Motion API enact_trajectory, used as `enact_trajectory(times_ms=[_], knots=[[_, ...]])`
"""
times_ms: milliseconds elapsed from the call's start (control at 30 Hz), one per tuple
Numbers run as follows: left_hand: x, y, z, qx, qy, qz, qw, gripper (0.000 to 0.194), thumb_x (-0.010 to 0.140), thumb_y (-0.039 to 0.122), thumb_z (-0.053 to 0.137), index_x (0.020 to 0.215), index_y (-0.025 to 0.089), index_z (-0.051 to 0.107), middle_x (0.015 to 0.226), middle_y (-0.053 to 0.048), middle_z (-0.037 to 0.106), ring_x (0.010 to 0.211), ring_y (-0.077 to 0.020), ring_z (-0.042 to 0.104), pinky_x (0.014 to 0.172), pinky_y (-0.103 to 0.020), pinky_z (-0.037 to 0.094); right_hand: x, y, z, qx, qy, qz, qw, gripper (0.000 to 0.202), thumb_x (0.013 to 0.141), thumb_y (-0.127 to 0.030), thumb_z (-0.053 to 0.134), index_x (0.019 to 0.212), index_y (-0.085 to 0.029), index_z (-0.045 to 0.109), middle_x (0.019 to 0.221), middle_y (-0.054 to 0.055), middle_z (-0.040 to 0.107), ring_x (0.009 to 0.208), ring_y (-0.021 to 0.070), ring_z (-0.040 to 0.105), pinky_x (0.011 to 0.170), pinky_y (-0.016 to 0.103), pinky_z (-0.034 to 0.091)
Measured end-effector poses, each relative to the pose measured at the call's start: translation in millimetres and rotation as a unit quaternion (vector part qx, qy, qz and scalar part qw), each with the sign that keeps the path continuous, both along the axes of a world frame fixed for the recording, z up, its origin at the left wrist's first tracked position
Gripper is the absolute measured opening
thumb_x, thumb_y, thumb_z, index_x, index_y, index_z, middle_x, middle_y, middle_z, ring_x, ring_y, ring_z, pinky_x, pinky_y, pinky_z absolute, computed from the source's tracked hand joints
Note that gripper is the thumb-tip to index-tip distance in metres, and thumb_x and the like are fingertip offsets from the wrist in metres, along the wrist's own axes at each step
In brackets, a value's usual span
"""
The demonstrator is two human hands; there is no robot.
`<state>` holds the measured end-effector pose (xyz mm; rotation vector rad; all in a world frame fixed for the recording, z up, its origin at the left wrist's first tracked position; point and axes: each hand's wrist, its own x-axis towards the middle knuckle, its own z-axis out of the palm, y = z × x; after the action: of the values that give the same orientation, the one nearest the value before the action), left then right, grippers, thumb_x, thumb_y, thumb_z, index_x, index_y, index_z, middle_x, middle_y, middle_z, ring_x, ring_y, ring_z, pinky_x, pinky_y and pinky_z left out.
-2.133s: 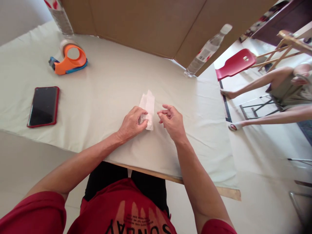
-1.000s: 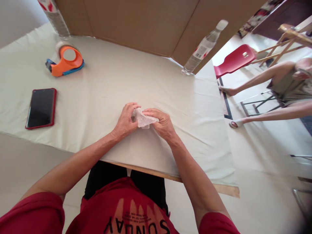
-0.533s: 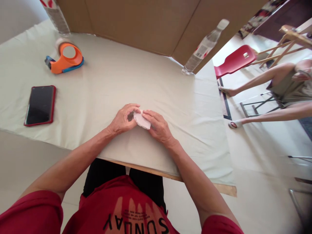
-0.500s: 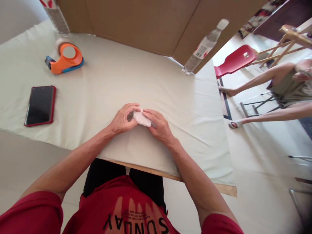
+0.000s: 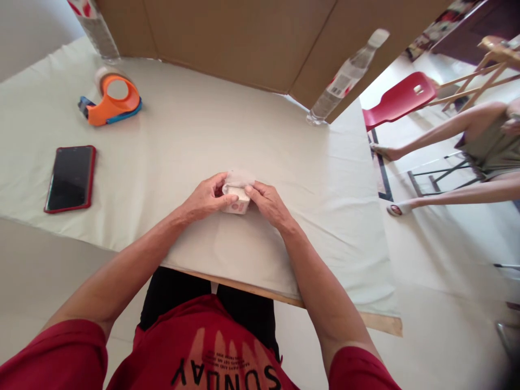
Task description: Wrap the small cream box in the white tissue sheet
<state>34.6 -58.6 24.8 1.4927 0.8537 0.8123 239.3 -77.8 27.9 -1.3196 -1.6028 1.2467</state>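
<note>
Low over the cloth-covered table, near its front edge, is a small pale block (image 5: 236, 206) with faint reddish marks on its front face. A thin, whitish, see-through wrapping (image 5: 240, 178) rises at its far side and folds over its top. My left hand (image 5: 210, 194) is closed on the block's left side, thumb across the front; its other fingers are partly hidden. At the right corner, my right hand (image 5: 268, 201) pinches the wrapping against the block with thumb and fingertips. Whether the block touches the table is hard to see.
A phone in a red case (image 5: 70, 179) and an orange tape dispenser (image 5: 114, 101) lie at the left. Water bottles stand before a cardboard panel (image 5: 239, 43), one at the right (image 5: 345, 81), one at the left (image 5: 97, 32). To the right are a red chair (image 5: 400, 100) and a seated person's legs (image 5: 450, 132).
The block has turned in my hands, so its marked front face now shows. The wrapping now stands up at the far side. My right fingers have shifted onto the fold.
</note>
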Motion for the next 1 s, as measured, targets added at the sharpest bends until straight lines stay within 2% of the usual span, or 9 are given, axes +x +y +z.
enact_trajectory(times_ms=[100, 167, 233, 367, 500, 667, 833, 1000], knots=[[-0.2, 1.1, -0.7, -0.013, 0.004, 0.0, 1.0, 0.063, 0.08, 0.045, 0.074, 0.131, 0.012, 0.057, 0.117, -0.013, 0.071, 0.099, -0.0237, 0.069, 0.082, -0.031, 0.056, 0.7, -0.4, -3.2, 0.047, -0.024, -0.056, 0.997, 0.039, 0.093, -0.05, 0.054, 0.104, -0.018, 0.072, 0.09, 0.003, 0.07, 0.083, 0.0178, 0.061, 0.078, 0.03, 0.048], [-0.7, 1.8, -2.3, -0.016, 0.005, 0.003, 1.0, 0.065, 0.08, 0.045, 0.073, 0.133, 0.012, 0.055, 0.114, -0.012, 0.072, 0.097, -0.0235, 0.07, 0.079, -0.03, 0.056, 1.6, -3.6, -4.0, 0.106, -0.043, -0.124, 0.986, 0.036, 0.092, -0.047, 0.056, 0.109, -0.019, 0.07, 0.096, 0.005, 0.071, 0.085, 0.0183, 0.061, 0.077, 0.031, 0.049], [-1.5, 2.3, -4.3, -0.017, 0.007, 0.004, 1.0, 0.068, 0.079, 0.044, 0.074, 0.136, 0.013, 0.053, 0.112, -0.011, 0.072, 0.096, -0.0234, 0.07, 0.077, -0.03, 0.056, 1.9, -8.2, -3.0, 0.165, -0.073, -0.162, 0.97, 0.031, 0.091, -0.042, 0.058, 0.11, -0.02, 0.069, 0.099, 0.006, 0.072, 0.086, 0.0189, 0.062, 0.076, 0.032, 0.05], [-3.5, 2.7, -6.8, -0.033, 0.021, 0.014, 0.999, 0.085, 0.076, 0.042, 0.078, 0.147, 0.012, 0.041, 0.109, -0.011, 0.071, 0.095, -0.0229, 0.069, 0.075, -0.03, 0.054, -1.2, -14.4, -0.8, 0.217, -0.111, -0.106, 0.964, 0.028, 0.09, -0.04, 0.061, 0.109, -0.022, 0.07, 0.106, 0.008, 0.073, 0.089, 0.0209, 0.064, 0.085, 0.037, 0.051], [-5.1, 2.7, -8.0, -0.058, 0.012, 0.013, 0.998, 0.098, 0.073, 0.045, 0.081, 0.153, 0.012, 0.033, 0.114, -0.013, 0.07, 0.1, -0.0244, 0.069, 0.079, -0.032, 0.054, -3.3, -11.4, -2.4, 0.171, -0.099, -0.046, 0.979, 0.04, 0.086, -0.048, 0.065, 0.116, -0.021, 0.07, 0.109, 0.009, 0.074, 0.093, 0.0224, 0.065, 0.084, 0.038, 0.052], [-5.2, 2.5, -8.1, -0.072, -0.001, -0.002, 0.997, 0.1, 0.074, 0.046, 0.081, 0.154, 0.013, 0.032, 0.118, -0.014, 0.07, 0.109, -0.0283, 0.068, 0.087, -0.036, 0.055, 0.9, -4.9, -2.0, 0.126, -0.112, 0.012, 0.986, 0.05, 0.089, -0.05, 0.06, 0.13, -0.022, 0.064, 0.115, 0.007, 0.074, 0.089, 0.0203, 0.065, 0.08, 0.035, 0.052], [-3.3, 2.4, -4.7, -0.079, -0.003, 0.002, 0.997, 0.092, 0.076, 0.045, 0.079, 0.151, 0.013, 0.037, 0.118, -0.014, 0.07, 0.107, -0.0272, 0.068, 0.087, -0.036, 0.056, -2.8, -5.6, -5.3, 0.192, -0.206, 0.007, 0.96, 0.049, 0.096, -0.051, 0.05, 0.128, -0.017, 0.065, 0.11, 0.013, 0.074, 0.092, 0.0264, 0.064, 0.091, 0.045, 0.048], [-1.7, 2.9, -3.9, -0.057, -0.031, -0.021, 0.998, 0.08, 0.079, 0.04, 0.076, 0.147, 0.017, 0.042, 0.12, -0.013, 0.069, 0.103, -0.0239, 0.069, 0.084, -0.033, 0.056, -7.2, -11.6, -3.7, 0.248, -0.2, -0.044, 0.947, 0.045, 0.097, -0.051, 0.049, 0.124, -0.02, 0.064, 0.115, 0.014, 0.071, 0.096, 0.0263, 0.063, 0.095, 0.045, 0.047]])
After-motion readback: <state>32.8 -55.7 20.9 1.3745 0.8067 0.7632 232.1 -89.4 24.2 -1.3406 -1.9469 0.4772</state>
